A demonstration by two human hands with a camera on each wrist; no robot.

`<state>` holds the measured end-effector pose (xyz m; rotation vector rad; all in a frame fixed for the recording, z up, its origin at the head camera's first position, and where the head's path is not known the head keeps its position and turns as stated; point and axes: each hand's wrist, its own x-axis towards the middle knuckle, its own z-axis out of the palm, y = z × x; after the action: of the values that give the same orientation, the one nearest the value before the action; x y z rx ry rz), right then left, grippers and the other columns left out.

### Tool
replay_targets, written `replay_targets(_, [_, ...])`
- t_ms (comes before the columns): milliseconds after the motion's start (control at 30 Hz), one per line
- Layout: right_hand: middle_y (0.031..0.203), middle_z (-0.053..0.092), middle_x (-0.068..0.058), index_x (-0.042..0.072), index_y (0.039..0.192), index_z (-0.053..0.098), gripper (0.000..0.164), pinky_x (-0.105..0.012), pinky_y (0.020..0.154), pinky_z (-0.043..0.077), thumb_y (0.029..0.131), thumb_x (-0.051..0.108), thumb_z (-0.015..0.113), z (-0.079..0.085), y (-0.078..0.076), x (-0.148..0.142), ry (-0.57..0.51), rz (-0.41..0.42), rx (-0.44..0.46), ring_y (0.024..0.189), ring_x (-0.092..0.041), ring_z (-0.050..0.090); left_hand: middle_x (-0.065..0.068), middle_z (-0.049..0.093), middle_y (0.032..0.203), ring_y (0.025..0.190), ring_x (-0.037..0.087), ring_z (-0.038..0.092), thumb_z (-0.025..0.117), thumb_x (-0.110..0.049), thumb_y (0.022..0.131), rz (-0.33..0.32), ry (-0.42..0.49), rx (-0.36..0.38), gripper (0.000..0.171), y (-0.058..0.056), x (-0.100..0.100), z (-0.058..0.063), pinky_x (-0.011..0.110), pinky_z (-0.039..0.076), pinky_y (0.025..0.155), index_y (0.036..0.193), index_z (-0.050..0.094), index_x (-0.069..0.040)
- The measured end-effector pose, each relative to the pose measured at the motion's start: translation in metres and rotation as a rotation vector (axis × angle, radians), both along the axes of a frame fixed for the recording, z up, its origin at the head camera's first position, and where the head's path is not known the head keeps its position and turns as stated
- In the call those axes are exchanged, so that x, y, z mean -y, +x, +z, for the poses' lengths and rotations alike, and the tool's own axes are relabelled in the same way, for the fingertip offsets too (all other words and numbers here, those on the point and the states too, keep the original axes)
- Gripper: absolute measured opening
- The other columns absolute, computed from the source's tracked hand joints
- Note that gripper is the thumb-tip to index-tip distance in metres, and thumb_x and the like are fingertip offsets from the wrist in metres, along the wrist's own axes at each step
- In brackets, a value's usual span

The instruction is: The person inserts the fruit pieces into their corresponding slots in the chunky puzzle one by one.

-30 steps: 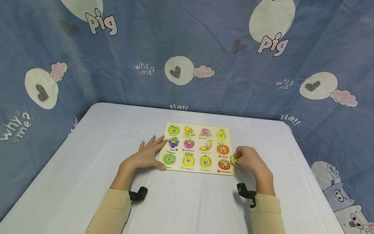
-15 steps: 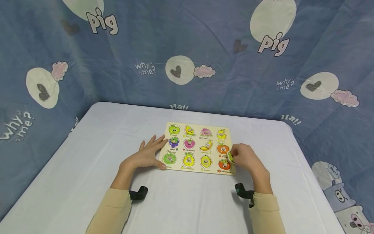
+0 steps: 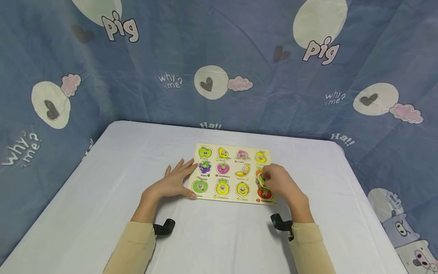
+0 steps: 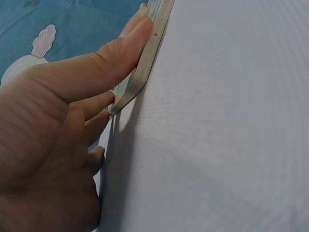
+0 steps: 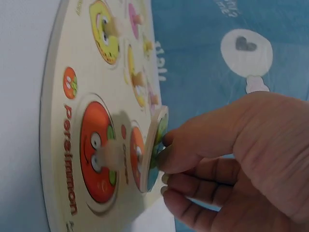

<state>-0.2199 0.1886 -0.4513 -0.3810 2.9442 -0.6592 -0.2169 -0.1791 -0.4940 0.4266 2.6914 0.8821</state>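
A wooden fruit peg puzzle board (image 3: 232,194) lies flat on the table, with several knobbed fruit pieces in it. My left hand (image 3: 170,183) rests at the board's left side, fingers spread and extended along the edge; the left wrist view shows the thumb (image 4: 104,65) against the board's rim. My right hand (image 3: 281,182) pinches a round green puzzle piece (image 3: 261,180) between thumb and fingertips. That piece is tilted above the board in front of the orange piece (image 5: 137,150), beside the persimmon piece (image 5: 98,150). The fingers hide its printed face.
White cloth covers the table (image 3: 219,236) around the board. A blue printed curtain (image 3: 143,99) hangs behind the table and at its sides. Black wrist devices sit on both forearms, the left device (image 3: 165,227) and the right device (image 3: 281,222).
My right hand has carried the green puzzle piece leftward from beside the board's right edge to over its right column. The left hand has stayed at the board's left side.
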Motion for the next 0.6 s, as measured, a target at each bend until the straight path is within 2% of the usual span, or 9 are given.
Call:
replay_targets(267, [0.076, 0.053, -0.004, 0.01, 0.079, 0.065, 0.016, -0.033, 0.068, 0.041, 0.081, -0.005, 0.062, 0.0, -0.009, 0.02, 0.016, 0.079, -0.029, 0.077, -0.021, 0.048, 0.004, 0.011, 0.169, 0.156, 0.036, -0.006, 0.09, -0.052, 0.057, 0.002, -0.001, 0.01, 0.124, 0.001, 0.002, 0.002, 0.067, -0.012, 0.119, 0.158, 0.027, -0.017])
replay_targets(333, [0.073, 0.051, -0.004, 0.01, 0.077, 0.064, 0.017, -0.035, 0.078, 0.049, 0.08, -0.007, 0.061, -0.001, -0.012, 0.023, 0.016, 0.097, -0.047, 0.088, -0.023, 0.058, 0.004, 0.011, 0.169, 0.156, 0.036, -0.006, 0.09, -0.052, 0.057, 0.003, 0.001, 0.012, 0.124, 0.001, 0.002, 0.002, 0.067, -0.012, 0.119, 0.158, 0.027, -0.017])
replay_targets(400, [0.07, 0.048, -0.004, 0.009, 0.076, 0.062, 0.019, -0.038, 0.088, 0.051, 0.079, -0.009, 0.06, -0.002, -0.013, 0.025, 0.014, 0.11, -0.06, 0.103, -0.026, 0.063, 0.004, 0.011, 0.169, 0.156, 0.036, -0.006, 0.09, -0.052, 0.058, -0.001, 0.0, 0.014, 0.124, 0.001, 0.001, 0.002, 0.067, -0.012, 0.119, 0.158, 0.027, -0.016])
replay_targets(433, [0.07, 0.047, -0.003, 0.009, 0.075, 0.061, 0.019, -0.038, 0.089, 0.051, 0.079, -0.01, 0.059, -0.002, -0.014, 0.026, 0.012, 0.116, -0.064, 0.105, -0.027, 0.062, 0.004, 0.011, 0.169, 0.156, 0.036, -0.006, 0.09, -0.052, 0.058, -0.001, 0.002, 0.014, 0.123, 0.001, 0.0, 0.002, 0.067, -0.012, 0.119, 0.158, 0.027, -0.016])
replay_targets(500, [0.069, 0.046, -0.003, 0.008, 0.075, 0.061, 0.02, -0.037, 0.087, 0.05, 0.078, -0.011, 0.058, -0.003, -0.015, 0.028, 0.01, 0.127, -0.071, 0.103, -0.026, 0.062, 0.004, 0.011, 0.169, 0.156, 0.036, -0.006, 0.09, -0.052, 0.058, -0.001, 0.0, 0.012, 0.123, 0.001, 0.0, 0.002, 0.067, -0.012, 0.119, 0.158, 0.027, -0.017])
replay_targets(600, [0.073, 0.048, -0.004, 0.009, 0.076, 0.062, 0.02, -0.033, 0.07, 0.04, 0.078, -0.01, 0.058, -0.003, -0.015, 0.031, 0.013, 0.136, -0.072, 0.08, -0.022, 0.05, 0.003, 0.011, 0.169, 0.156, 0.036, -0.006, 0.089, -0.053, 0.058, -0.002, -0.004, 0.009, 0.123, 0.001, -0.001, 0.003, 0.067, -0.012, 0.119, 0.158, 0.027, -0.017])
